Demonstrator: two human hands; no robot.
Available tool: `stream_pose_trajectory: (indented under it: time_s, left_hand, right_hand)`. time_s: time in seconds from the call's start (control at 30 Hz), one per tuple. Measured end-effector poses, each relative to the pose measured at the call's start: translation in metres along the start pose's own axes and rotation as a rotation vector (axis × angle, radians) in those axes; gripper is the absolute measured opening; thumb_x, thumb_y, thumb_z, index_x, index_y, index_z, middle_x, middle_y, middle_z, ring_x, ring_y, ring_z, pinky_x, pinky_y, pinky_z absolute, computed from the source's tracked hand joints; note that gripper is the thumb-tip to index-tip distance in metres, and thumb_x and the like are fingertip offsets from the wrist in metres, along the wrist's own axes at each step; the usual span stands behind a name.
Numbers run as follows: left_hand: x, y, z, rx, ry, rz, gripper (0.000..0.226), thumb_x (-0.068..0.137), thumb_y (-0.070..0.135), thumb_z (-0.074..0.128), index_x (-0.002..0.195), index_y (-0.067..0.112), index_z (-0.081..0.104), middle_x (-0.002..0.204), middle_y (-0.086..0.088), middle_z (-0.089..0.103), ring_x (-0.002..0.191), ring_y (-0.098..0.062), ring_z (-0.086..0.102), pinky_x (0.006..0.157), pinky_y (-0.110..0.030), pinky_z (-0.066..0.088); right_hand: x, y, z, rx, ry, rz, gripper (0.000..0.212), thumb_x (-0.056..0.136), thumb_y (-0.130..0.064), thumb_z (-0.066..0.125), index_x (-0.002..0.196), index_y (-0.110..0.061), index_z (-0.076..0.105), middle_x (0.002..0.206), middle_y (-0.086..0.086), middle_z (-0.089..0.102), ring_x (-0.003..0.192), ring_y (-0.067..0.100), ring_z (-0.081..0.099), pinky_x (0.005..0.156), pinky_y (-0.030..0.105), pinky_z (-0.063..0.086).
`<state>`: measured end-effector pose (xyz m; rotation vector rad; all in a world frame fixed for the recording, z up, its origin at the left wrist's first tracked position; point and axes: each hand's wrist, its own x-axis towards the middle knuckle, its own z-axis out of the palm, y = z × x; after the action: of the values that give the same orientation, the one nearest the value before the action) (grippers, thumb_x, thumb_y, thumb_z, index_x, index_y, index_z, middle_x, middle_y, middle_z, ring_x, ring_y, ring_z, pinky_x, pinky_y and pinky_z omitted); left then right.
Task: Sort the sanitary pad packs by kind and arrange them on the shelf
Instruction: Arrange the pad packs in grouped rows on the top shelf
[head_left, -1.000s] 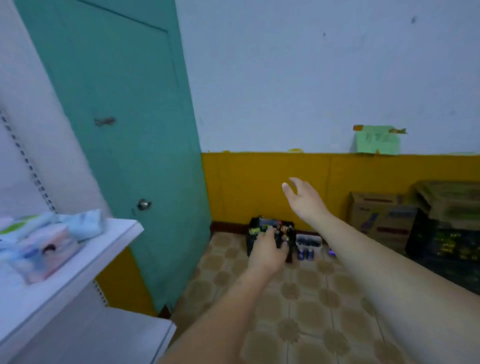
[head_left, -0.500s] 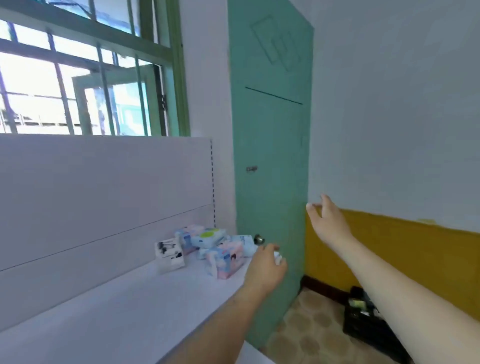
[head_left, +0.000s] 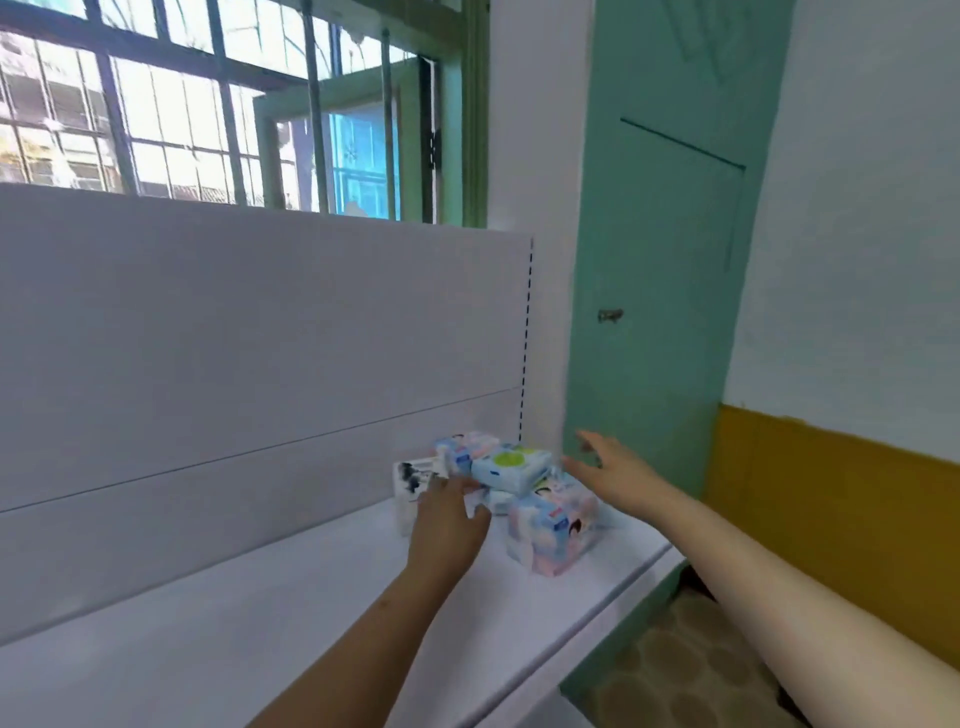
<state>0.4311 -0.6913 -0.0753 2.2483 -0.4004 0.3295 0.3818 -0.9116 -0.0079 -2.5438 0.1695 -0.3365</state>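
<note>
A white shelf (head_left: 270, 644) runs under both outstretched arms, with its white back panel (head_left: 249, 332) rising beyond the hands and a teal door (head_left: 660, 291) past the right hand's fingertips. A barred window (head_left: 218, 104) stands above the panel. The sanitary pad packs sit in a loose heap at the shelf's far right end, between and just beyond the two hands. The pink and blue pack (head_left: 553, 525) lies nearest, just under the right wrist; the blue pack with a green circle (head_left: 511, 467) rests on top of the heap; a white pack with dark print (head_left: 413, 486) stands beyond the left hand's knuckles. The left hand (head_left: 449, 525) reaches into the heap, fingers bent forward; whether they hold a pack cannot be told. The right hand (head_left: 613, 470) hovers beside the heap with fingers spread, holding nothing.
</note>
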Motion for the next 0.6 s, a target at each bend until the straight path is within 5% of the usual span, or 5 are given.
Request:
stream_pose_trajectory:
  time_s: [0.1, 0.2, 0.33, 0.5, 0.6]
  left_hand:
    - [0.025, -0.016, 0.007, 0.230, 0.125, -0.143, 0.052, 0.082, 0.038, 0.066, 0.129, 0.017, 0.056, 0.134, -0.012, 0.049, 0.122, -0.034, 0.044, 0.097, -0.040, 0.041]
    - [0.043, -0.026, 0.026, 0.363, 0.243, -0.213, 0.068, 0.072, 0.055, 0.070, 0.126, 0.016, 0.058, 0.140, -0.015, 0.042, 0.126, -0.038, 0.038, 0.096, -0.045, 0.038]
    - [0.063, -0.044, 0.034, 0.409, 0.399, -0.245, 0.062, 0.061, 0.050, 0.081, 0.109, 0.015, 0.063, 0.135, -0.017, 0.045, 0.121, -0.039, 0.042, 0.091, -0.046, 0.037]
    - [0.067, -0.069, 0.030, 0.256, 0.422, -0.399, 0.073, 0.065, 0.045, 0.078, 0.126, 0.023, 0.046, 0.136, -0.010, 0.038, 0.121, -0.035, 0.041, 0.099, -0.044, 0.032]
    - [0.066, -0.073, 0.030, 0.194, 0.413, -0.390, 0.074, 0.066, 0.041, 0.079, 0.130, 0.027, 0.045, 0.136, -0.009, 0.036, 0.120, -0.036, 0.042, 0.102, -0.045, 0.033]
  right_hand:
    - [0.002, 0.009, 0.033, -0.198, -0.157, -0.117, 0.094, 0.078, -0.075, 0.057, 0.152, -0.027, 0.027, 0.158, 0.004, 0.028, 0.144, 0.024, 0.027, 0.118, 0.035, 0.023]
    - [-0.005, 0.027, 0.075, -0.213, -0.066, -0.124, 0.118, 0.054, -0.097, 0.044, 0.150, -0.031, 0.030, 0.159, 0.005, 0.021, 0.145, 0.024, 0.015, 0.118, 0.037, 0.017]
    - [0.006, 0.024, 0.112, -0.015, 0.263, -0.097, 0.089, 0.065, -0.064, 0.066, 0.139, -0.020, 0.043, 0.149, 0.011, 0.031, 0.134, 0.027, 0.024, 0.112, 0.037, 0.025]
    - [0.011, 0.021, 0.137, 0.176, 0.304, -0.040, 0.100, 0.067, -0.047, 0.084, 0.147, -0.022, 0.030, 0.160, 0.005, 0.003, 0.147, 0.023, 0.006, 0.116, 0.029, 0.014]
    - [0.013, 0.022, 0.138, 0.197, 0.280, -0.040, 0.100, 0.066, -0.047, 0.084, 0.147, -0.028, 0.028, 0.155, 0.000, 0.005, 0.145, 0.023, 0.014, 0.117, 0.032, 0.020]
